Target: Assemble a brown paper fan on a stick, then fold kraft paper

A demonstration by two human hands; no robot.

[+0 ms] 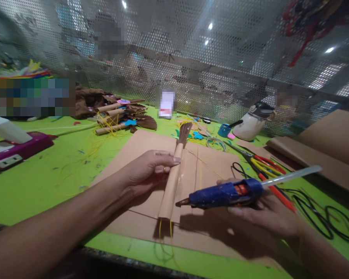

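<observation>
My left hand (151,170) is closed around a rolled brown paper tube (171,190), thumb on top. From the tube's far end sticks a pleated brown paper fan (185,131), and yellow string (171,228) hangs out of its near end. A shiny streak of glue (180,180) runs along the tube's right edge. My right hand (258,213) grips a blue hot glue gun (221,195), its nozzle close to the tube's lower right side. A clear glue stick (292,176) juts from the back of the gun. Under both hands lies a brown paper sheet (119,228).
Several similar paper tubes with fans (113,120) lie at the back left. Scissors (267,164), a black cord (314,213) and folded brown paper (308,155) are on the right. A purple power strip (23,151) stands left; a white jar (247,124) stands near the mesh panel (186,62).
</observation>
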